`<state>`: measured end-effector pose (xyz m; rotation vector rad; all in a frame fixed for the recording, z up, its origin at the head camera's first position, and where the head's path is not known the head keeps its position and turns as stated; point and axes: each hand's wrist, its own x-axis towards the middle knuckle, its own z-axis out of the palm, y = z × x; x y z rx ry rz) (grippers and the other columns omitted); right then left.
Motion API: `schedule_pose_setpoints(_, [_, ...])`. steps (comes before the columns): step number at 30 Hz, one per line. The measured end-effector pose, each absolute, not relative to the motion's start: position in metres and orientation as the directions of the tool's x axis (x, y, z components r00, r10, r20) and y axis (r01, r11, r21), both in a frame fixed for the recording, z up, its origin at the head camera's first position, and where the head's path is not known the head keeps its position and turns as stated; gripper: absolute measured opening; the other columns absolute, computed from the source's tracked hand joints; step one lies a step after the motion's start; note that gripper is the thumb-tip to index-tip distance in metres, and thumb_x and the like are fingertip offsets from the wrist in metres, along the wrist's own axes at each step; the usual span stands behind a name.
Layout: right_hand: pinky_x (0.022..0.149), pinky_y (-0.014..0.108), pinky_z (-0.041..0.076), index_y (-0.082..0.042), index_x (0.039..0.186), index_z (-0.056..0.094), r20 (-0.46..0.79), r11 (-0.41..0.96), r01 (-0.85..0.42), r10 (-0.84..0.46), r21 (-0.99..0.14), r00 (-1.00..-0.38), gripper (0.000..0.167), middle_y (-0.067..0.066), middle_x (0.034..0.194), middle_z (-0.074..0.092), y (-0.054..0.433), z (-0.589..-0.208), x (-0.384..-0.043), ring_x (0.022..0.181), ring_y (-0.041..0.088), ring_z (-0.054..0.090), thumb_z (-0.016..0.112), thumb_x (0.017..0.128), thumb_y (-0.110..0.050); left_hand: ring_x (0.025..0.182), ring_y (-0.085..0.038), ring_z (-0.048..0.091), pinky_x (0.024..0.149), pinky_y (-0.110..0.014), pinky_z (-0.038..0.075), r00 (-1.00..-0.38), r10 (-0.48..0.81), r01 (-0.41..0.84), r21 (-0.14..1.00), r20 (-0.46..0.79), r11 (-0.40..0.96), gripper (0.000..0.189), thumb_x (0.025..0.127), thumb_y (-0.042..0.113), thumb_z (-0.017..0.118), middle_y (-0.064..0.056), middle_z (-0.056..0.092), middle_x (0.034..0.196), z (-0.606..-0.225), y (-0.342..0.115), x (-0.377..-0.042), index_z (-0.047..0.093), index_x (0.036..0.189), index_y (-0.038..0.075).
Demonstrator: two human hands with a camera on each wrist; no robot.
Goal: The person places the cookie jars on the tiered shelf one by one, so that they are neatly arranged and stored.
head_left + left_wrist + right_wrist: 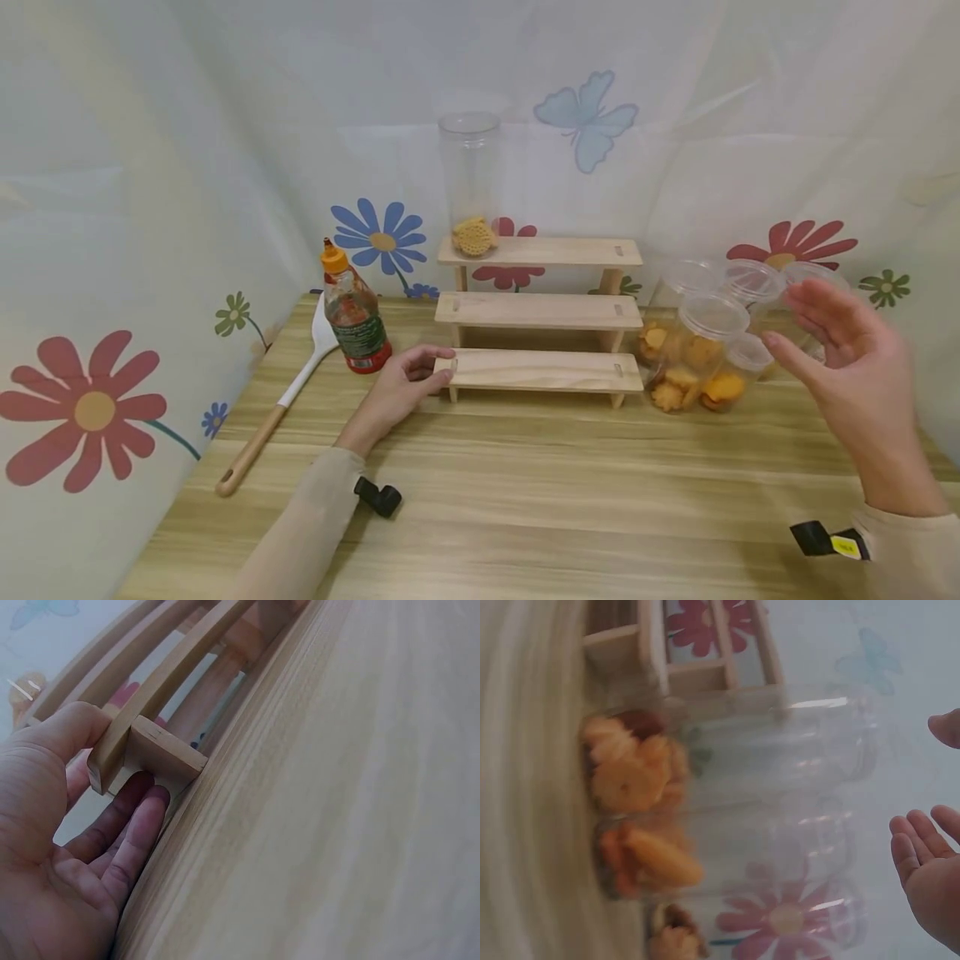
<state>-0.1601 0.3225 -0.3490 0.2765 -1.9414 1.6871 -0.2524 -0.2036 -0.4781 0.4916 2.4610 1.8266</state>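
Note:
A three-step wooden shelf (540, 368) stands on the table. My left hand (401, 385) holds the left end of its lowest step. In the left wrist view the thumb lies against the plank (161, 682) and the fingers reach beneath it by the leg. My right hand (862, 367) is raised with fingers spread and nothing in it, just above and right of a group of clear jars (712, 321). Biscuits (630, 776) lie at the bottoms of the jars in the right wrist view. On the top step stands a tall clear jar (471, 179) with round biscuits (474, 237).
Left of the shelf stands a sauce bottle (356, 321) with an orange cap. Beside it lies a white spatula (300, 379) with a wooden handle. A flower-printed curtain (247, 150) hangs behind the wooden table (562, 500).

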Motion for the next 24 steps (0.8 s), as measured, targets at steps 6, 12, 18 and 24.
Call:
schedule_pose_setpoints(6, [0.104, 0.005, 0.047, -0.003, 0.156, 0.060, 0.437, 0.405, -0.332, 0.200, -0.852, -0.877, 0.064, -0.012, 0.137, 0.067, 0.340, -0.382, -0.164, 0.125, 0.001, 0.063, 0.080, 0.097, 0.010, 0.105, -0.027, 0.070, 0.086, -0.028, 0.059, -0.951, 0.271, 0.223, 0.939, 0.151, 0.260, 0.032, 0.107, 0.024, 0.079, -0.014, 0.073, 0.127, -0.478, -0.204, -0.253, 0.076, 0.138, 0.014])
schedule_pose_setpoints(12, [0.097, 0.001, 0.047, -0.007, 0.155, 0.060, 0.366, 0.449, -0.262, 0.160, -0.854, -0.917, 0.060, -0.022, 0.132, 0.065, 0.350, -0.406, -0.173, 0.118, -0.007, 0.062, 0.082, 0.100, 0.003, 0.100, -0.024, 0.070, 0.083, -0.028, 0.058, -0.953, 0.265, 0.213, 0.944, 0.144, 0.253, 0.032, 0.107, 0.023, 0.079, -0.014, 0.072, 0.120, -0.478, -0.204, -0.253, 0.076, 0.138, 0.015])
schedule_pose_setpoints(18, [0.087, 0.004, 0.053, -0.008, 0.151, 0.061, 0.282, 0.409, -0.204, 0.140, -0.890, -0.949, 0.056, -0.031, 0.120, 0.067, 0.353, -0.424, -0.177, 0.108, -0.015, 0.065, 0.082, 0.099, 0.002, 0.095, -0.022, 0.070, 0.081, -0.028, 0.059, -0.951, 0.273, 0.218, 0.944, 0.148, 0.249, 0.031, 0.107, 0.020, 0.079, -0.014, 0.071, 0.116, -0.478, -0.203, -0.251, 0.076, 0.137, 0.014])
schedule_pose_setpoints(24, [0.088, 0.003, 0.051, 0.006, 0.155, 0.054, 0.239, 0.482, -0.161, 0.106, -0.861, -0.965, 0.061, -0.038, 0.116, 0.062, 0.354, -0.437, -0.183, 0.107, -0.017, 0.062, 0.081, 0.103, -0.009, 0.094, -0.022, 0.069, 0.080, -0.028, 0.058, -0.948, 0.273, 0.231, 0.941, 0.161, 0.249, 0.030, 0.107, 0.020, 0.079, -0.015, 0.071, 0.115, -0.479, -0.205, -0.253, 0.076, 0.137, 0.013])
